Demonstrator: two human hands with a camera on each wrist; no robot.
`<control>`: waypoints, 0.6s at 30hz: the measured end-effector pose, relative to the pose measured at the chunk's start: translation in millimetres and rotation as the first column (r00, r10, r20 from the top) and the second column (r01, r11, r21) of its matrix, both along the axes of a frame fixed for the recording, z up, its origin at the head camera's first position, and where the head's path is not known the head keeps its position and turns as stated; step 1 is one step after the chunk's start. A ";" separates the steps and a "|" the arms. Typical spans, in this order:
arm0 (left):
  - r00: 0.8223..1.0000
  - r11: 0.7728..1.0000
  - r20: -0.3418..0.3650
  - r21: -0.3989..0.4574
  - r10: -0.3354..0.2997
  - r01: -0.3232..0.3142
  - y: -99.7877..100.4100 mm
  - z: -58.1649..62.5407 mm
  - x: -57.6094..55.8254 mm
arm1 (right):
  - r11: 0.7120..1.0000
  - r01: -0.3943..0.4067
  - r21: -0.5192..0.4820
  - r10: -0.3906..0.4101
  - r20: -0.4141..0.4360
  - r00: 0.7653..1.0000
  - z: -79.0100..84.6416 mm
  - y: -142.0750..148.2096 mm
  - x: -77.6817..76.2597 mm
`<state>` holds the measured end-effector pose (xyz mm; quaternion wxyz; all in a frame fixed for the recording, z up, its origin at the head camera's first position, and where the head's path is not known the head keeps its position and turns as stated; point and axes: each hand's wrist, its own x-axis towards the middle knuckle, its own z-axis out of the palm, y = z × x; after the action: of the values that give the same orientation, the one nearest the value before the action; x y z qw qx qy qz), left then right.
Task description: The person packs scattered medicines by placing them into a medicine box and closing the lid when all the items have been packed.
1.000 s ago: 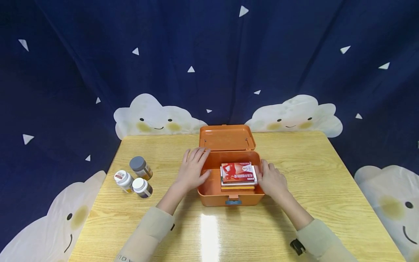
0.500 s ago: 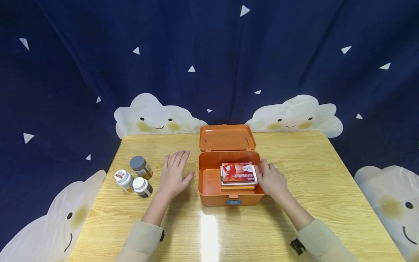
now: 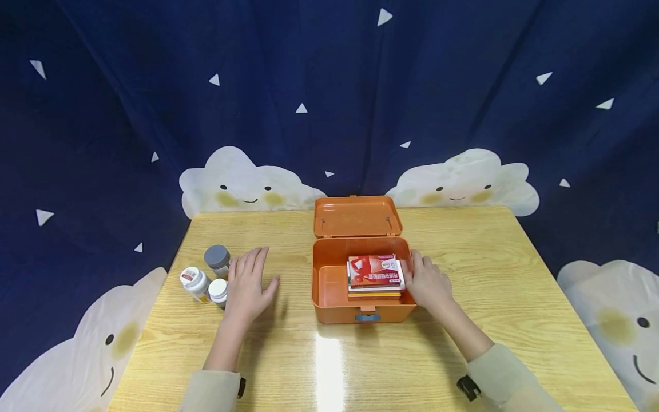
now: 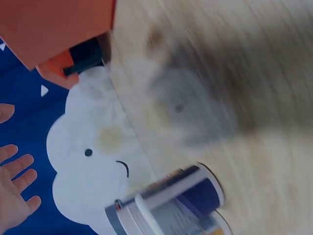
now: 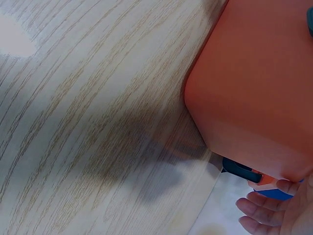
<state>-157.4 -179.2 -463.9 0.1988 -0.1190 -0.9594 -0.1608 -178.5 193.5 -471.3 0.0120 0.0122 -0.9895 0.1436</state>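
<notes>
My left hand [image 3: 246, 286] hovers with relaxed, spread fingers just right of several small bottles and holds nothing. It partly hides a white-capped bottle [image 3: 218, 290] and a grey-capped bottle [image 3: 216, 257]; another white bottle [image 3: 194, 283] stands farthest left. In the left wrist view, the left fingers [image 4: 19, 178] are apart from the bottles [image 4: 186, 200]. My right hand [image 3: 431, 285] holds the right wall of the orange medicine box [image 3: 334, 315], thumb over the rim. Its other fingers [image 5: 264, 210] lie outside the wall. Inside, a red-and-white medicine carton [image 3: 373, 271] tops a stack of flat cartons.
The box's lid [image 3: 357, 217] is tipped back behind it. A blue-grey latch [image 3: 367, 317] sits on the box's front. Everything stands on a wooden table [image 3: 489, 274], with a dark blue curtain [image 3: 329, 86] bearing clouds and triangles behind.
My left hand has left the box's left rim and moved left, up to the bottles. The right hand stays on the box, and the cartons have not moved.
</notes>
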 end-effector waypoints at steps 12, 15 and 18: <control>0.994 0.993 -0.004 0.045 0.109 -0.109 -26.8 -7.9 14.3 | 1.000 -0.003 -0.006 0.003 0.013 1.000 0.0 -0.1 0.8; 0.991 0.990 -0.024 0.054 0.129 -0.128 -34.1 -10.9 16.5 | 1.000 -0.006 -0.007 0.006 0.016 1.000 0.2 0.4 1.2; 0.989 0.988 -0.039 0.070 0.144 -0.141 -41.2 -13.3 18.6 | 1.000 -0.008 -0.006 0.008 0.016 1.000 -0.1 0.9 1.0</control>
<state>-138.8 -220.3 -477.2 0.2349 -0.0470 -0.9549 -0.1756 -177.5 194.3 -471.4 0.0035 0.0152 -0.9891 0.1465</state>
